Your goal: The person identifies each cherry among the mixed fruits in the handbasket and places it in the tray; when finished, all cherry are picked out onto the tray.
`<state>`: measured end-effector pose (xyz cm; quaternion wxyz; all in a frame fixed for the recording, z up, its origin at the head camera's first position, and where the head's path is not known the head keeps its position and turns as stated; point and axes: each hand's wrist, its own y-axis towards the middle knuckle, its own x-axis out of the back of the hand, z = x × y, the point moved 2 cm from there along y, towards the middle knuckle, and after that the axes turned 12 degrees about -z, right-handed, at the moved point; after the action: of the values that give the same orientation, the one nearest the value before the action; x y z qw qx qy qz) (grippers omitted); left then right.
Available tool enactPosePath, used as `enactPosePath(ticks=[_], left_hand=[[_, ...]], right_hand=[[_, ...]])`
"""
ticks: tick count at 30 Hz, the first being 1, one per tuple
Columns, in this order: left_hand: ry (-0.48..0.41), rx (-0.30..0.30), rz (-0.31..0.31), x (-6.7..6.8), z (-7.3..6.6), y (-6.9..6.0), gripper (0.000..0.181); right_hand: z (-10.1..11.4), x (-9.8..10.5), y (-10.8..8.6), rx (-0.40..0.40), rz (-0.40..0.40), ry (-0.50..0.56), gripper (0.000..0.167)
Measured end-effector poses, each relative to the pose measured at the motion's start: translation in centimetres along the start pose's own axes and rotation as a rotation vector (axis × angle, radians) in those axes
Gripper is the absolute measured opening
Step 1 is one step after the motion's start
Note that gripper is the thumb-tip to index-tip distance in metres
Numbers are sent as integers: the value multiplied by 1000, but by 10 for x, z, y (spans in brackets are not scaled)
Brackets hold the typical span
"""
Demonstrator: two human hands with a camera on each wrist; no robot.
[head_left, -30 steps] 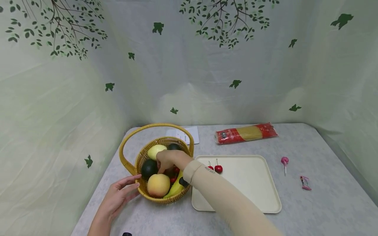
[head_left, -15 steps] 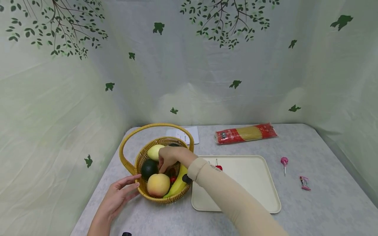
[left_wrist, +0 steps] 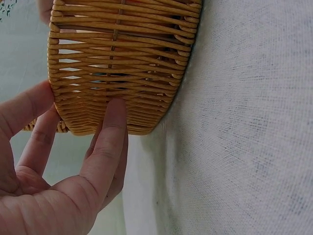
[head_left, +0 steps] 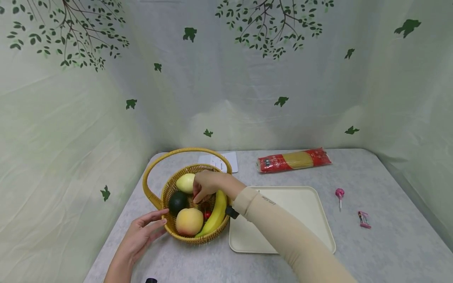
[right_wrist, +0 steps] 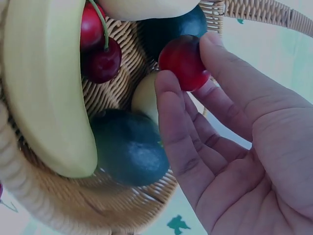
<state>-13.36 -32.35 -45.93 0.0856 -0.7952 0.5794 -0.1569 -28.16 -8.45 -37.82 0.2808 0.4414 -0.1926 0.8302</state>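
Observation:
My right hand is over the wicker basket, pinching a dark red cherry between thumb and fingertips. Below it in the basket are a yellow banana, a peach, a pale yellow fruit and a dark green fruit. Beside the banana lie more cherries; a second dark green fruit shows in the right wrist view. My left hand touches the basket's left side from outside, its fingers fairly straight and its thumb against the woven wall.
A cream tray lies right of the basket, partly under my right forearm. Behind it is a red pack of spaghetti. A pink lollipop and a wrapped candy lie at right. A white card sits behind the basket.
My right hand has shifted right and slightly back within the basket opening. More of the banana shows, and my forearm now covers the cherries seen on the tray. The left hand has stayed put.

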Motion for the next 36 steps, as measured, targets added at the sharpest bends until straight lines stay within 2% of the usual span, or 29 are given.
enactPosePath(ticks=[11,17,22,31,36], left_hand=[[-17,5,7,1,0,1,38],[-15,7,4,2,0,0,39],[-12,5,9,1,0,1,40],[-13,12,10,2,2,4,39],[-10,9,14,1,1,3,40]], right_hand=[[-10,4,-10,-2,-3,82,20],[-9,9,-17,63,2,120,18],[-10,15,-24,104,-24,149,17],[-12,23,-35,150,-75,94,30],[-11,27,-42,165,-81,111,28]])
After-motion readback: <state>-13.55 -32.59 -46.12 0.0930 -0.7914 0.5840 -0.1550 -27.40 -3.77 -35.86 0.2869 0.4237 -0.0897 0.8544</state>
